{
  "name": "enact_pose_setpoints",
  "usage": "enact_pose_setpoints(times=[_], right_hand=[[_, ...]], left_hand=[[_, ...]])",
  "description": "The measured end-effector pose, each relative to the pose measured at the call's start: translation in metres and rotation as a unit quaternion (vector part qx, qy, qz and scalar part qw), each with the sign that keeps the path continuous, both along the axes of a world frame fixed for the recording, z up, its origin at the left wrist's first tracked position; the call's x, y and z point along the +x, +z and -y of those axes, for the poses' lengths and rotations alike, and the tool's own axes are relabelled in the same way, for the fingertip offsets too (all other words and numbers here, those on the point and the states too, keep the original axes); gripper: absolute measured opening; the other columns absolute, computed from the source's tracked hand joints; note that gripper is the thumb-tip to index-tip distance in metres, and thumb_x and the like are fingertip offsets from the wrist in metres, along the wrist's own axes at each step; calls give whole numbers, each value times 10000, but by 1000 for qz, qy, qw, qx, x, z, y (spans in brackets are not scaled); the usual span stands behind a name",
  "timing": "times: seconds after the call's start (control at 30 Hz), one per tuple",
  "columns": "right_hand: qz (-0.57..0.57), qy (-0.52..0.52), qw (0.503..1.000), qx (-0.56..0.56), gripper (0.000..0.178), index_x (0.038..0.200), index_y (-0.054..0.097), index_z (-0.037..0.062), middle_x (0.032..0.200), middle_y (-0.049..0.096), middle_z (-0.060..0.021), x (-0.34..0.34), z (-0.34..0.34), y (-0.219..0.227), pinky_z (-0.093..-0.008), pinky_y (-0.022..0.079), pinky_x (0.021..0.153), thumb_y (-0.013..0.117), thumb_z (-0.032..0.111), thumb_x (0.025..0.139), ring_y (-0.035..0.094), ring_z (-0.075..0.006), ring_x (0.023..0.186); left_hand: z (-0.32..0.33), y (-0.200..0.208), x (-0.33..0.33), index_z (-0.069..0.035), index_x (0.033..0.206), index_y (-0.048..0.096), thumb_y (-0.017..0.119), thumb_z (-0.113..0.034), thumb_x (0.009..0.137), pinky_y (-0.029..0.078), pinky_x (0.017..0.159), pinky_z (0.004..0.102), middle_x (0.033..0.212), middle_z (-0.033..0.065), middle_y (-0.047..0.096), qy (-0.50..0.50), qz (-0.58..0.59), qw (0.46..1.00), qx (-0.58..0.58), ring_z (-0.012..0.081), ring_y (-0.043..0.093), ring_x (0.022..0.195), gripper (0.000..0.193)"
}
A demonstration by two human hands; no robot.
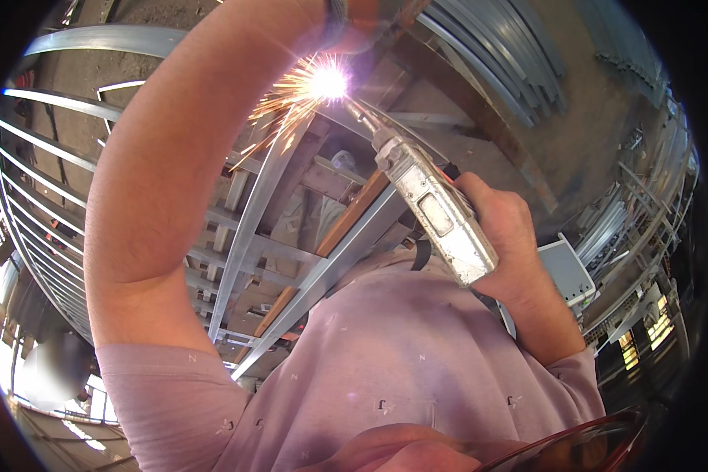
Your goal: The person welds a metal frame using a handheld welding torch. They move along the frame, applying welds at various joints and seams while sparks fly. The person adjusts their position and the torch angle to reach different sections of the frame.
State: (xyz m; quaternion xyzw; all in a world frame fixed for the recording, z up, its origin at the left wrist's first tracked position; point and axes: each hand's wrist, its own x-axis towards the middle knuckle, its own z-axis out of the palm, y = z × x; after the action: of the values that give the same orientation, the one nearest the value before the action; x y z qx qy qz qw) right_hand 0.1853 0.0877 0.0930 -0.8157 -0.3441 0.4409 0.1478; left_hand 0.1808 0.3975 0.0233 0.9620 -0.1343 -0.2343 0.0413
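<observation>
Glasses with a dark red rim are cutting across the bottom right, right up close, and just above them a pinkish shirt with small printed motifs is filling the lower middle. Now the action! The right hand is clamping onto a pale, scuffed welding torch, and that torch is slanting up and leftward across the centre, out in front of the body. Right at its tip a white-violet flash is blazing, and orange sparks are spraying down to the left! The left arm, bare below its sleeve, is arching high around the left side, and the left hand is reaching up by the top edge, near the flash. Glare is washing over it, so whether it is gripping anything, I cannot tell. The two hands are working apart. Below the sparks, long grey metal bars are crossing one another, a brown strip running alongside one of them. Out left, pale rails are fanning along the edge of view. Over at upper right, grey metal lengths are lying side by side, and a white box is showing just beyond the right forearm.
</observation>
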Motion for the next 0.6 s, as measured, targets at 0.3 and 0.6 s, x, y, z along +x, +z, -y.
enact_pose_setpoints(times=[0.3,0.6], right_hand=[[-35,-12,999,30,364,1075,689,30,866,746,-228,8,7,1,-453,573,720,893,260,879,740,-466,822],[-62,-61,993,80,344,1236,725,-48,876,698,-141,24,51,8,-343,512,686,868,99,960,621,-235,709]], left_hand=[[3,11,3,-100,1025,894,782,-132,880,644,918,450,1076,162,863,-27,-47,997,52,346,828,1064,186],[-34,-41,-40,-108,1203,830,821,-152,917,627,977,440,1213,120,828,-89,147,976,131,315,788,1151,289]])
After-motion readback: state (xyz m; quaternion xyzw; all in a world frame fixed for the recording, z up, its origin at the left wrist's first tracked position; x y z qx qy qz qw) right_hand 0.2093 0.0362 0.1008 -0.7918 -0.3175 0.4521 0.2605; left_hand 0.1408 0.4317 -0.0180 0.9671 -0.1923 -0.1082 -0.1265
